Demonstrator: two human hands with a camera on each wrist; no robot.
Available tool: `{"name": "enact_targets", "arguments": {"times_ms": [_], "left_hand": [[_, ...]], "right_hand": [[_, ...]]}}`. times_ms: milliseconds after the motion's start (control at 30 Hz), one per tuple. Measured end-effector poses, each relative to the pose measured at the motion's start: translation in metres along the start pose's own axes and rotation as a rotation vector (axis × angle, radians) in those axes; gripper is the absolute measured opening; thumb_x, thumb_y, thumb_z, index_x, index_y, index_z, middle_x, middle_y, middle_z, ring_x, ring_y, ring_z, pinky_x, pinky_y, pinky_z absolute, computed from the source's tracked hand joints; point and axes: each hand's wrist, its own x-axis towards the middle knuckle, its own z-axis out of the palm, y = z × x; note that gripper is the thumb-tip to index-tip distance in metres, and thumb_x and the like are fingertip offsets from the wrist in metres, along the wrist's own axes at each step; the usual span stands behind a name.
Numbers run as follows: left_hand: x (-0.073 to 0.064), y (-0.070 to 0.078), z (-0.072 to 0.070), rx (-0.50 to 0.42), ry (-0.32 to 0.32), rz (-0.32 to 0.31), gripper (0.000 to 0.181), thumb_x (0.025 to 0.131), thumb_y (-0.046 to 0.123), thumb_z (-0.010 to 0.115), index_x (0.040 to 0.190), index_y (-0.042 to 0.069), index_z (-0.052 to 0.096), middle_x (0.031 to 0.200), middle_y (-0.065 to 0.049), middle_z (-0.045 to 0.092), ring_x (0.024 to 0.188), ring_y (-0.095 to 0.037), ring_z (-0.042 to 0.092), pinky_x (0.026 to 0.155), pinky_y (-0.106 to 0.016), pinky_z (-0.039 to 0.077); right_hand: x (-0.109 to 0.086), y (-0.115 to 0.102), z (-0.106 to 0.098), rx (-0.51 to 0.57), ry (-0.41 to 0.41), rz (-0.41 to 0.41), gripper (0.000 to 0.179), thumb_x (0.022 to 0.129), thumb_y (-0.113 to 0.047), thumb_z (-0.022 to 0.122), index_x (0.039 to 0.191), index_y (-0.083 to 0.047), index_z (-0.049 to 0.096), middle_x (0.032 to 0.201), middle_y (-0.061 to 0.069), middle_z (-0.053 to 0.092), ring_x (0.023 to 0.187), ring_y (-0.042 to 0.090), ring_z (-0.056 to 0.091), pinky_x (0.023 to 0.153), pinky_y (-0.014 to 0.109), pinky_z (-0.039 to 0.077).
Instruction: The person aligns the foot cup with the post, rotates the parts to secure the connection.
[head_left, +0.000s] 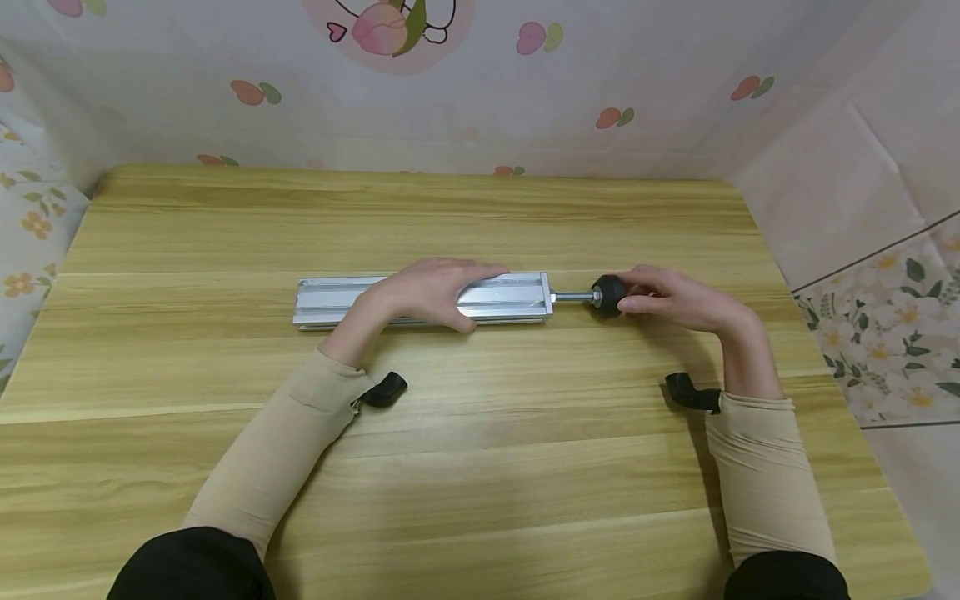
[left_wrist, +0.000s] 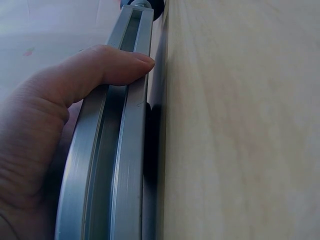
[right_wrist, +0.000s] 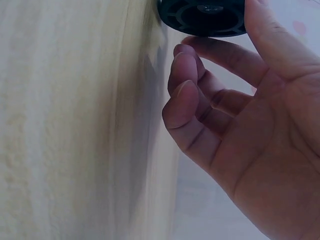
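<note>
A silver aluminium profile (head_left: 510, 293) with long grooves lies lengthwise across the wooden table. From the end plate on its right, a threaded rod (head_left: 573, 297) runs out to a round black levelling foot (head_left: 608, 297). My left hand (head_left: 427, 292) grips the profile from above, right of its middle. In the left wrist view, the thumb (left_wrist: 125, 69) lies across the grooved side. My right hand (head_left: 675, 300) pinches the levelling foot between thumb and index finger. Its other fingers curl loosely below the foot's hollow base (right_wrist: 202, 20) in the right wrist view.
The wood-grain table (head_left: 525, 483) extends around the profile on all sides. A fruit-patterned cloth (head_left: 465, 108) hangs behind its far edge, with flowered tiles (head_left: 892, 325) to the right. Small black wrist mounts (head_left: 385, 390) jut inward from both sleeves.
</note>
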Motion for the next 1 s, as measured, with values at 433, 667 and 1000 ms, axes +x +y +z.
{"name": "enact_targets", "arguments": {"times_ms": [433, 667, 1000], "left_hand": [[0.000, 0.000, 0.000, 0.005, -0.006, -0.003, 0.092, 0.081, 0.034, 0.068, 0.164, 0.031, 0.028, 0.166, -0.002, 0.039, 0.155, -0.024, 0.037, 0.125, -0.050, 0.032], [0.000, 0.000, 0.000, 0.004, -0.008, -0.005, 0.092, 0.081, 0.033, 0.068, 0.164, 0.030, 0.029, 0.166, -0.002, 0.038, 0.155, -0.024, 0.036, 0.125, -0.049, 0.031], [-0.001, 0.000, 0.000, -0.002, -0.004, 0.001, 0.091, 0.081, 0.032, 0.068, 0.164, 0.030, 0.029, 0.166, -0.001, 0.039, 0.155, -0.023, 0.037, 0.125, -0.049, 0.031]], "right_hand": [[0.008, -0.005, 0.004, 0.131, 0.081, -0.035, 0.078, 0.079, -0.006, 0.087, 0.146, -0.008, 0.046, 0.138, 0.010, 0.053, 0.100, 0.019, 0.060, 0.083, 0.021, 0.053], [0.012, -0.006, 0.007, 0.103, 0.109, -0.020, 0.073, 0.077, -0.003, 0.088, 0.139, -0.006, 0.049, 0.136, 0.012, 0.056, 0.099, 0.017, 0.062, 0.081, 0.020, 0.054], [0.007, -0.004, 0.005, 0.099, 0.111, -0.036, 0.055, 0.086, -0.005, 0.080, 0.134, -0.003, 0.055, 0.117, 0.015, 0.063, 0.095, 0.013, 0.061, 0.080, 0.021, 0.052]]}}
